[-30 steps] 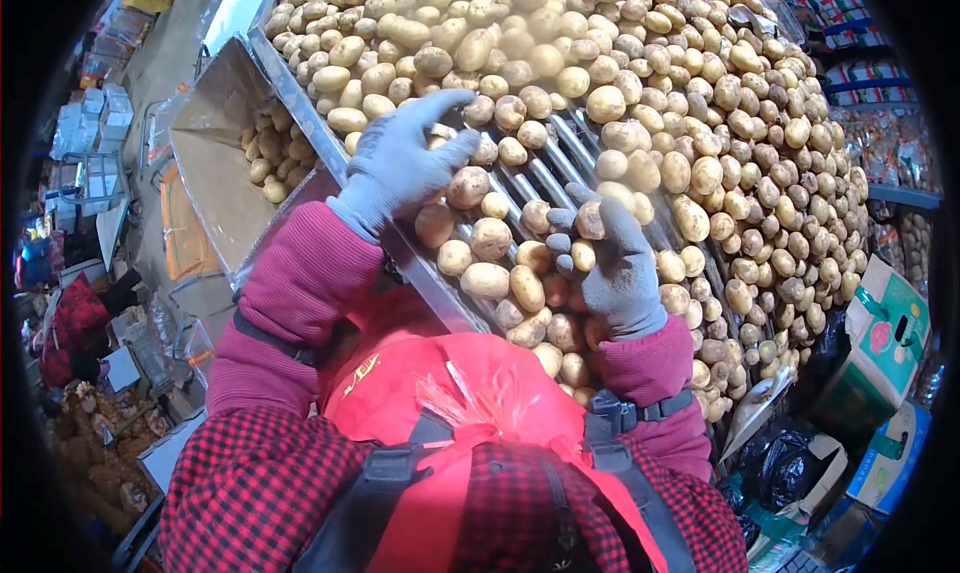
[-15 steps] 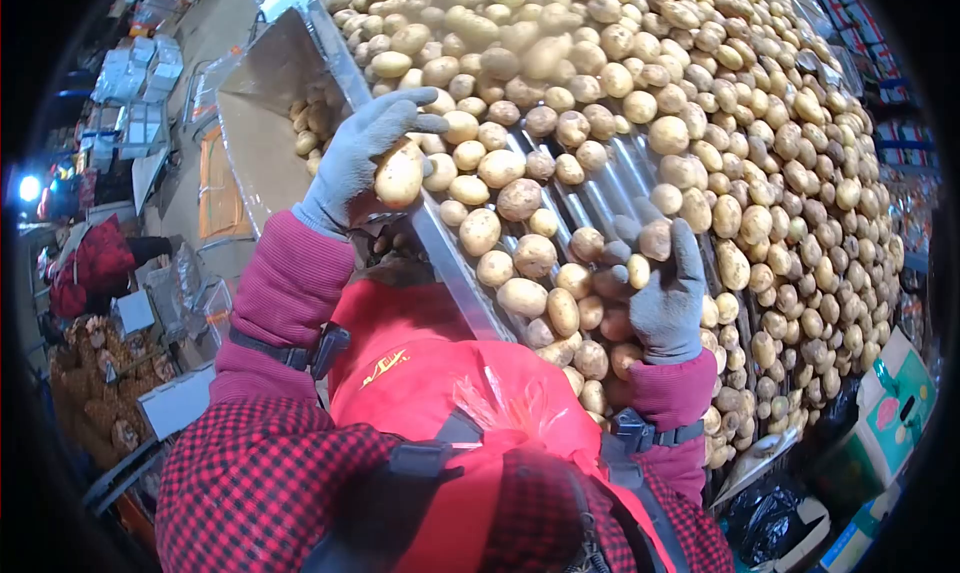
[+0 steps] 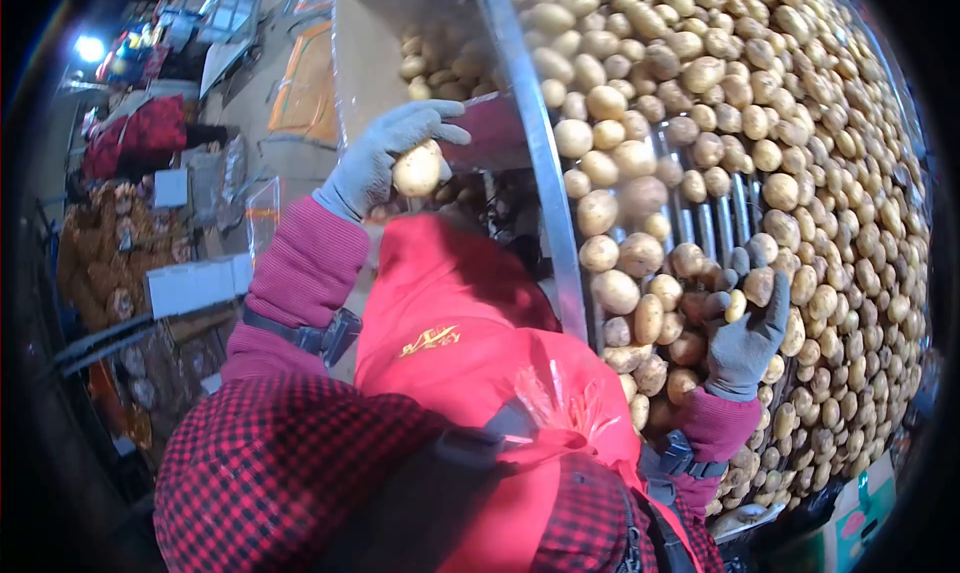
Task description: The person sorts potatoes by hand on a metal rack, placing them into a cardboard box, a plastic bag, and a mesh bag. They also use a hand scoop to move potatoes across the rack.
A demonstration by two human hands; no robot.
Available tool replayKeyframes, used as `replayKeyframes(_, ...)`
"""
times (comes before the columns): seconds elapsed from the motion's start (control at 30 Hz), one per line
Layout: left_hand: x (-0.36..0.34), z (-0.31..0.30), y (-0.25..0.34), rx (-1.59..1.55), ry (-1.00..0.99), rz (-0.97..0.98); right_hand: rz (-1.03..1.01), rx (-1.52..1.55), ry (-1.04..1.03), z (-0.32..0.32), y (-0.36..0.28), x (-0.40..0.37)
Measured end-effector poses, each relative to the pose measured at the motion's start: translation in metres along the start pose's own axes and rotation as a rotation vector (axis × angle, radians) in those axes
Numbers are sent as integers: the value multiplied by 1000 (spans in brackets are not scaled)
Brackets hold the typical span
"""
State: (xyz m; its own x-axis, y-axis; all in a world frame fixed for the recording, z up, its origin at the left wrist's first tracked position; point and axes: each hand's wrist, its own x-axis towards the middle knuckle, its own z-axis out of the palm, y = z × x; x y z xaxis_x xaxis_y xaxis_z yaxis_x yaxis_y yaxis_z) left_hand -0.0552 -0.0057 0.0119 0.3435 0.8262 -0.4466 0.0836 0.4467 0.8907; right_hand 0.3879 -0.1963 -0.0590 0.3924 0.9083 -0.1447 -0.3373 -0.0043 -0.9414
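While the left hand (image 3: 392,153) clamps one potato (image 3: 417,169), the right hand (image 3: 745,338) clasps smaller potatoes (image 3: 759,287).

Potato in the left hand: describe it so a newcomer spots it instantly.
Find the long metal rail edging the big potato heap. Left of it in the picture, the gray-gloved left hand hangs beyond the red apron. The pale, rounded potato there is brightly lit and held; its neighbors left of the rail lie in shade.
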Motion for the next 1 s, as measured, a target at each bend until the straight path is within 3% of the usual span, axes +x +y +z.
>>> replayKeyframes(0.03,-9,-15,-6,23,36,-29,14,-18,-9,1,-4,0)
replayKeyframes(0.07,-20,-30,-14,46,69,-57,58,177,-30,-9,0,0)
replayKeyframes(0.13,-43,-61,-38,64,113,-106,228,329,126,-5,-8,6)
replayKeyframes(0.17,-53,-77,-52,92,137,-144,209,282,176,-1,-8,6)
replayKeyframes(0.27,-92,-118,-104,113,234,-228,298,517,10,-9,-12,9)
replayKeyframes(0.3,-103,-126,-119,104,239,-232,412,556,29,-1,-23,12)
replayKeyframes(0.43,-153,-169,-183,-18,511,-376,263,332,79,10,-21,10)
replayKeyframes(0.53,-177,-165,-192,-147,644,-443,417,697,-211,-5,-21,17)
replayKeyframes(0.63,-193,-172,-212,-125,722,-550,469,770,-256,-13,-20,21)
replayKeyframes(0.7,-192,-174,-218,-2,889,-595,427,747,-266,-9,-20,21)
replayKeyframes(0.8,-216,-264,-349,611,605,-436,439,739,-267,-11,-20,22)
replayKeyframes(0.83,-213,-252,-342,607,606,-437,431,739,-253,-7,-21,21)
replayKeyframes(0.9,-195,-206,-316,952,317,-251,429,696,-185,-3,-24,20)
replayKeyframes(0.93,-187,-182,-303,945,314,-250,427,656,-116,0,-25,19)
replayKeyframes(1.0,-173,-148,-283,478,657,-359,322,477,-56,5,-21,12)
